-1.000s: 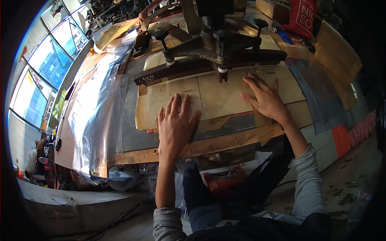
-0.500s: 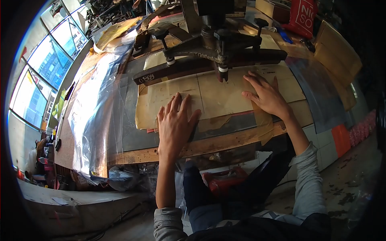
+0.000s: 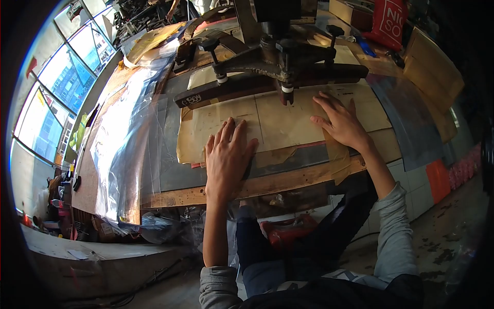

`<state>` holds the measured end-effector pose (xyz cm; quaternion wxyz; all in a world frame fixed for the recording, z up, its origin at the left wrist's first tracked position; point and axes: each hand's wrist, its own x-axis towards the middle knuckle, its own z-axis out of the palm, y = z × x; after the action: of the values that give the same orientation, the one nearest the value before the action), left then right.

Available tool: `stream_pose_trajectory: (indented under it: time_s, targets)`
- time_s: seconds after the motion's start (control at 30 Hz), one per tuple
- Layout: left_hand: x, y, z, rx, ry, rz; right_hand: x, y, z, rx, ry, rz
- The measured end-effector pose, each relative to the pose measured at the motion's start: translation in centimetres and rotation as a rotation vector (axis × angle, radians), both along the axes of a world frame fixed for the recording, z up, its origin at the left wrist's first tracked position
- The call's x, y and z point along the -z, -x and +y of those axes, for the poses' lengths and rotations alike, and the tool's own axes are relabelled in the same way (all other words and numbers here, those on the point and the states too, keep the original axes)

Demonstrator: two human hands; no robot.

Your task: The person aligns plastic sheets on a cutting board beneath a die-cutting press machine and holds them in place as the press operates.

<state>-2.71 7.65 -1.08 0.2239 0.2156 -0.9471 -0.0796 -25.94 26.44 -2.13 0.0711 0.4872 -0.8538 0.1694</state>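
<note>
My left hand [image 3: 227, 159] lies palm down, fingers stretched, across the front left part of a yellowish sheet [image 3: 285, 123]. My right hand [image 3: 342, 122] rests on the same sheet nearer its right side, fingers spread. Thin dark lines mark the sheet's surface, and a strip of brown tape [image 3: 337, 159] runs from under my right hand over the front edge. Just beyond my fingers, a long dark bar [image 3: 236, 90] crosses over the sheet, held by a black metal press arm [image 3: 252, 64] with knobs. Whether the bar touches the sheet I cannot tell.
Clear plastic film [image 3: 116, 159] covers the table's left side; another transparent sheet [image 3: 404, 121] hangs over the right. A wooden edge [image 3: 278, 184] borders the front. A red bag [image 3: 386, 23] and a cardboard box [image 3: 352, 14] stand at the back right. Part of another person shows far back.
Both hands stay flat on the sheet with hardly any movement. The view has shifted slightly, so the table and left hand appear a little further right.
</note>
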Motion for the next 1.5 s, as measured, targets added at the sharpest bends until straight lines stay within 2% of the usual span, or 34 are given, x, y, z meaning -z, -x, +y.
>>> stream_pose_trajectory:
  time_s: [0.7, 0.8, 0.9, 1.03, 1.13, 1.23, 1.3, 1.5]
  targets:
    - [0.7, 0.1, -0.1, -0.031, 0.098, 0.006, 0.5, -0.1, -0.2, 0.005, 0.023, 0.106]
    - [0.6, 0.3, -0.2, -0.035, 0.084, 0.001, 0.8, -0.3, -0.4, 0.008, 0.115, 0.165]
    - [0.6, 0.2, 0.0, -0.048, 0.077, -0.007, 0.6, -0.3, -0.3, 0.002, 0.137, 0.349]
    - [1.1, -0.1, 0.1, -0.071, 0.151, 0.077, -1.1, -3.3, 1.4, -0.043, 0.195, 0.263]
    - [0.7, -0.7, 1.7, -0.093, 0.196, 0.194, -0.8, -7.1, 3.9, -0.066, 0.375, 0.177]
    - [1.4, -3.0, 7.1, -0.055, 0.113, 0.283, 0.7, -10.9, 5.6, 0.001, 0.454, 0.389]
    - [4.3, -2.8, 9.1, -0.063, 0.176, 0.355, 2.4, -10.1, 5.2, 0.033, 0.502, 0.503]
    - [7.1, -1.1, 8.5, -0.149, 0.424, 0.603, 5.9, -9.0, 4.1, 0.051, 0.675, 0.661]
